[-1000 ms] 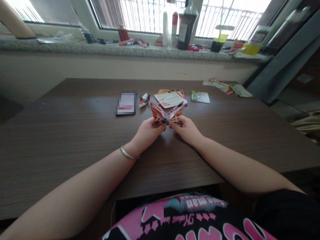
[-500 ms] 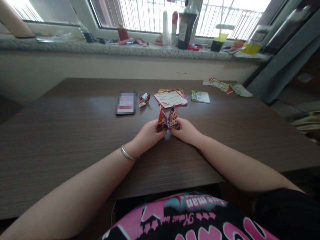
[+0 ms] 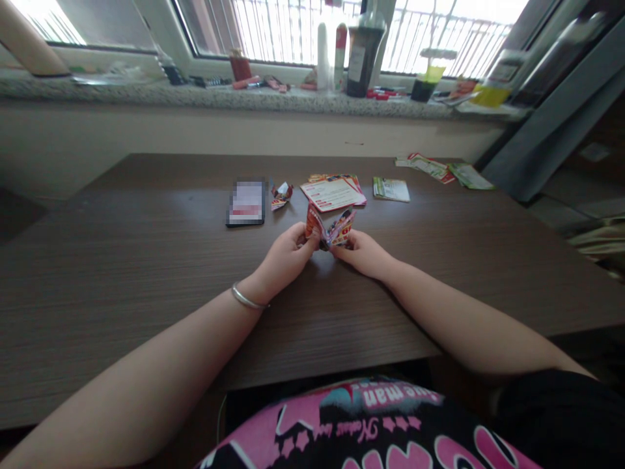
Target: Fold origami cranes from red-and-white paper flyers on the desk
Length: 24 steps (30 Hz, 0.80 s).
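Observation:
A crinkled red and orange printed wrapper [image 3: 340,228] is pinched between my two hands, folded into a V that gapes at the top. My left hand [image 3: 293,249] grips its left side, thumb pressed on the near face. My right hand [image 3: 364,253] holds the right side low down, its fingers partly behind the wrapper. Just beyond lies a stack of printed cards [image 3: 334,194] with red borders. To its left sits a crumpled wrapper [image 3: 282,196] in similar colours. Whether anything is inside the held wrapper, I cannot tell.
On the brown table [image 3: 146,273], a dark-edged tablet-like object [image 3: 247,203] with a blurred face lies left. Green and white cards [image 3: 391,189] lie right, with flat packets [image 3: 471,176] farther back. Bottles [image 3: 364,58] and small items line the stone windowsill [image 3: 185,98].
My left hand has shifted slightly up and its thumb now lies higher on the wrapper. The wrapper's two sides have spread wider, the right one leaning outward.

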### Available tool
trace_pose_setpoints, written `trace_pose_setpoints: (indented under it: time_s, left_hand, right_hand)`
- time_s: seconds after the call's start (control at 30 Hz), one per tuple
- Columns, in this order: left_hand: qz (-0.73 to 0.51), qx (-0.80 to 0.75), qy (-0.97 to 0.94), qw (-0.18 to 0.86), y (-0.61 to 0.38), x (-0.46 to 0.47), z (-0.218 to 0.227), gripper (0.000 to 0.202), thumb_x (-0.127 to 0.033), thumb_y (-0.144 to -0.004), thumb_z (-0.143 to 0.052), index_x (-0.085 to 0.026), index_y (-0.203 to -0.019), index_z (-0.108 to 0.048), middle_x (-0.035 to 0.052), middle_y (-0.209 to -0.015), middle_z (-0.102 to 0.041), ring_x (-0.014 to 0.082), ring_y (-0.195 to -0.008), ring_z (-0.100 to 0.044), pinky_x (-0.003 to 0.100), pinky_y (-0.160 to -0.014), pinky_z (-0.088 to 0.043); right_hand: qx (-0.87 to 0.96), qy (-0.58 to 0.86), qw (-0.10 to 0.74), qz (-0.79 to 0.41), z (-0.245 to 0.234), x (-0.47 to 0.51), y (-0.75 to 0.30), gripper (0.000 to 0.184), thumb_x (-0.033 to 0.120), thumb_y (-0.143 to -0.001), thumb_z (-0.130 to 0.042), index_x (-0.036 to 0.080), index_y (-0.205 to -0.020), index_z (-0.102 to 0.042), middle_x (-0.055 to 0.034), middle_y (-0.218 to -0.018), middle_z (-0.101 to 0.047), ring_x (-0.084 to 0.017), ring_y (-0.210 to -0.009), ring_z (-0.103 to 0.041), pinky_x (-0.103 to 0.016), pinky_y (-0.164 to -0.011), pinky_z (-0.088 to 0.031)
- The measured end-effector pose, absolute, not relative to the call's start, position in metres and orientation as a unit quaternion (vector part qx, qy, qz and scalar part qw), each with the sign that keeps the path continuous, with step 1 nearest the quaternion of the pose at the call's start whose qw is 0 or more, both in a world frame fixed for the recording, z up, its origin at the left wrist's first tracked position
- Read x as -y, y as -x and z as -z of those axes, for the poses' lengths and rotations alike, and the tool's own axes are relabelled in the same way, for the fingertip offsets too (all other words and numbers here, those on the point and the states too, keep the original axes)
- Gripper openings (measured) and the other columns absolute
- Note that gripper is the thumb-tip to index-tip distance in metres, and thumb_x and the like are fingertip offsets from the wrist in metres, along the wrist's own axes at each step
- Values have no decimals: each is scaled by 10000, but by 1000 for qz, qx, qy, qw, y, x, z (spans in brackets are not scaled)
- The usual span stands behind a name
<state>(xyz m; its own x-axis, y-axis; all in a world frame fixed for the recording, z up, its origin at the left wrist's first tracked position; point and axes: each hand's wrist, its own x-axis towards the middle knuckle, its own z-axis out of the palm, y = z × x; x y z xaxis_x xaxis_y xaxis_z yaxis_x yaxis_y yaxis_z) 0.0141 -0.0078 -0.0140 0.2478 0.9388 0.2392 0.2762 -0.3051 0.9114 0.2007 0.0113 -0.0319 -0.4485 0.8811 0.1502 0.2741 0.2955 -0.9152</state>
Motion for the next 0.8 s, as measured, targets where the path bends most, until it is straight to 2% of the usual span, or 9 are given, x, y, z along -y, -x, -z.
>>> trace_pose_setpoints:
  time_s: [0.2, 0.33, 0.53, 0.7, 0.8]
  left_hand:
    - [-412, -426, -707, 386, -12, 6, 18, 237, -378, -890, -538, -165, -979, -590, 55, -922, -653, 167, -812, -609, 277, -718, -501]
    - [-415, -446, -701, 371, -15, 10, 15, 189, -352, -869, -569, -168, -909, -581, 30, -847, -642, 155, -779, -597, 281, -724, -500]
    - [-499, -400, -618, 456, -19, 17, 5, 173, -292, -817, -623, -189, -893, -506, -10, -759, -631, 121, -683, -624, 253, -656, -530]
    - [-502, -408, -613, 453, -20, 18, 3, 175, -305, -799, -648, -186, -862, -537, -4, -763, -647, 131, -714, -642, 273, -695, -545]
    - [-500, -406, -632, 430, -20, 19, 4, 176, -311, -797, -657, -186, -862, -552, -1, -788, -646, 133, -736, -641, 272, -709, -540]
  right_hand:
    - [650, 394, 466, -453, 26, -10, -200, 265, 462, -810, -618, 206, -842, -559, -1, -763, -633, -127, -668, -558, -256, -601, -454]
    - [652, 381, 475, -452, 26, -9, -200, 209, 394, -796, -648, 210, -805, -549, 20, -744, -623, -111, -652, -565, -259, -629, -465]
    - [682, 373, 444, -446, 23, -2, -198, 172, 364, -817, -638, 207, -827, -571, 7, -817, -650, -126, -731, -628, -279, -673, -511]
    - [643, 361, 503, -451, 18, 5, -193, 229, 387, -787, -684, 234, -916, -574, 0, -849, -668, -139, -771, -651, -296, -705, -551]
    - [625, 351, 518, -467, 15, 8, -191, 224, 410, -781, -692, 234, -879, -594, 5, -814, -675, -140, -732, -660, -318, -721, -569]
